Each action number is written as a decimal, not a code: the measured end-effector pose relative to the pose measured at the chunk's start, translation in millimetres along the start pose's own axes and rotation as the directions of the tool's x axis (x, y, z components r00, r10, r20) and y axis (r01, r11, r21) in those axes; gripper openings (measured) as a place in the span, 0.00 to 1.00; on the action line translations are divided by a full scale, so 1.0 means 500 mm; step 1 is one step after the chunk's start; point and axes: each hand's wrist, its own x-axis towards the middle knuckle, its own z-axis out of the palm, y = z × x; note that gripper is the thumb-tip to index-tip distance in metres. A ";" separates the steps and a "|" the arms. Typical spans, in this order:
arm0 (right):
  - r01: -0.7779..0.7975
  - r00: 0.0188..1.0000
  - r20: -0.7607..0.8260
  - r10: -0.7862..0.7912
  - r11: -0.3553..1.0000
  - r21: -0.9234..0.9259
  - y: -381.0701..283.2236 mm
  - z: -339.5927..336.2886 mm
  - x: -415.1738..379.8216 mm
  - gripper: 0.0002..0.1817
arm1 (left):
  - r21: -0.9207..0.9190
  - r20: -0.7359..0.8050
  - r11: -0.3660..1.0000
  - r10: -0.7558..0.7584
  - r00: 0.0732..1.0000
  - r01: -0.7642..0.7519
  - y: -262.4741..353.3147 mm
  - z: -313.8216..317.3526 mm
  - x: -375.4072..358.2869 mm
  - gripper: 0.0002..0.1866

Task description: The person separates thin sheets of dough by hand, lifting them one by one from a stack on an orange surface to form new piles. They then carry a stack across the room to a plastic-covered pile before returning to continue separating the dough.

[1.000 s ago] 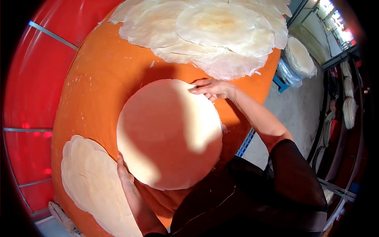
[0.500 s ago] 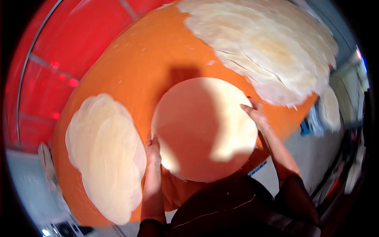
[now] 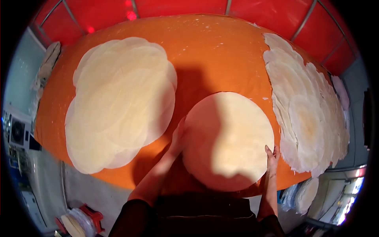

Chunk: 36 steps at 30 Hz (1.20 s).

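Observation:
A large, pale round flatbread point(image 3: 241, 134), thin and smooth, lies near the front edge of the orange-covered table, partly in shadow. My left hand point(image 3: 179, 138) is closed at its left edge, with the fingertips partly hidden by shadow and the bread. On the opposite side my right hand point(image 3: 272, 157) pinches the rim, thumb over the top. To the left spreads a pile of overlapping flatbreads point(image 3: 118, 102), close to my left forearm. A bigger heap of layered flatbreads point(image 3: 306, 114), with ragged edges, covers the right end of the table.
An orange cloth point(image 3: 225, 51) dotted with pale crumbs covers the table. Red panels point(image 3: 181, 8) stand along its far side. Down on the floor at lower left, a red stool point(image 3: 92, 217) carries wrapped round breads. More wrapped rounds point(image 3: 306, 195) sit below the right front edge.
My view has swung round, so the left pile shows higher and the big heap lies farther right. Both hands stay on the round flatbread, which now appears farther right in view.

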 end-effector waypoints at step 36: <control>-0.526 0.851 0.155 0.502 0.808 0.266 -0.021 -0.037 0.087 0.30 | -0.824 0.345 0.333 -0.349 0.871 0.459 0.061 -0.072 -0.108 0.28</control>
